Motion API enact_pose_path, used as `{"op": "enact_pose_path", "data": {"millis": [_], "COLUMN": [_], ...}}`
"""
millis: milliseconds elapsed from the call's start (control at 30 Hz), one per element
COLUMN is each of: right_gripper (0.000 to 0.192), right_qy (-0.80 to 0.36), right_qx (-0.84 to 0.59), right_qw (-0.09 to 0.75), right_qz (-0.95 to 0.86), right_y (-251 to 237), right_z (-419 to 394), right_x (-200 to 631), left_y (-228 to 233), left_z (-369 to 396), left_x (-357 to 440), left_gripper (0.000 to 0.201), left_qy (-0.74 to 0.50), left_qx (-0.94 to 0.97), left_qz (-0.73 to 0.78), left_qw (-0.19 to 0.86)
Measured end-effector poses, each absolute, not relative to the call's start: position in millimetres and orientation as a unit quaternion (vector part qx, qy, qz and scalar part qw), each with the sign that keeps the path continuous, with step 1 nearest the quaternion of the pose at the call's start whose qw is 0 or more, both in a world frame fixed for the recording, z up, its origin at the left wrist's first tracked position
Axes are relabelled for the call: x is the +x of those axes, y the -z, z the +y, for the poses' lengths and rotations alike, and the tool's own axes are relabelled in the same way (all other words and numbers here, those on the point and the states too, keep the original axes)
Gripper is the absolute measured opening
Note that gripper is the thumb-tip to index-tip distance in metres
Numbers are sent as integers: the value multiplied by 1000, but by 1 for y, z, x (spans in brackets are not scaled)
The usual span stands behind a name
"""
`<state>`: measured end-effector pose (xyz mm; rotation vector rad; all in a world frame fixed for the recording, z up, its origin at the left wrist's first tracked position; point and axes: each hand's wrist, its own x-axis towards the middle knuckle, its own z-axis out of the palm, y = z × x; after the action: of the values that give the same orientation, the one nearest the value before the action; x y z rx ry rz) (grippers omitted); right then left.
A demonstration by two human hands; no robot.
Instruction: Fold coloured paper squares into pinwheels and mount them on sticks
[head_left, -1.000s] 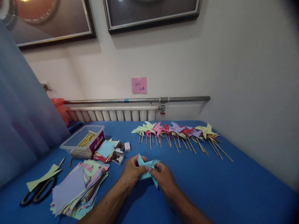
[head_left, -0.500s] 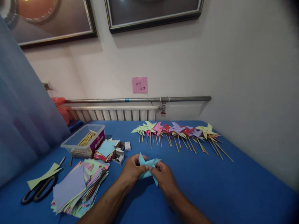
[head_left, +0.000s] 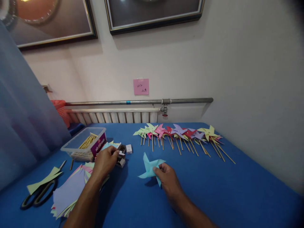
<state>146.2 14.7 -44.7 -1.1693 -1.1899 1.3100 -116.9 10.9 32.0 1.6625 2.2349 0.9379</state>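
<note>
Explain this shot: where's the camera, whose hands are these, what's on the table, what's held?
One camera sits on a person's head, looking forward and down, so both bare hands are theirs. The right hand pinches the middle of a folded light-blue paper pinwheel just above the blue table. The left hand reaches to small white boxes, fingers curled on them; whether it grips anything is unclear. Around it: a stack of coloured paper squares, scissors, a clear tub of wooden sticks, and a row of finished pinwheels on sticks near the wall.
</note>
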Motion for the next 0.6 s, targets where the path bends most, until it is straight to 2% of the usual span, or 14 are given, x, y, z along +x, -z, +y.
{"op": "enact_pose_path", "data": {"millis": [233, 400, 600], "right_gripper": [25, 24, 23], "right_qy": [-526, -513, -517], "right_qx": [-492, -500, -495], "right_qw": [504, 494, 498], "right_qz": [-476, -493, -491], "right_y": [41, 42, 43], "right_z": [19, 17, 16], "right_x": [156, 153, 151], "left_y": [-31, -19, -16], "left_z": [8, 15, 18], "left_x": [-120, -111, -107], "left_gripper": [26, 35, 38], "left_qy": [-85, -41, -8], "left_qx": [635, 647, 639], "left_qz": [762, 760, 768], "left_qw": [91, 41, 40]}}
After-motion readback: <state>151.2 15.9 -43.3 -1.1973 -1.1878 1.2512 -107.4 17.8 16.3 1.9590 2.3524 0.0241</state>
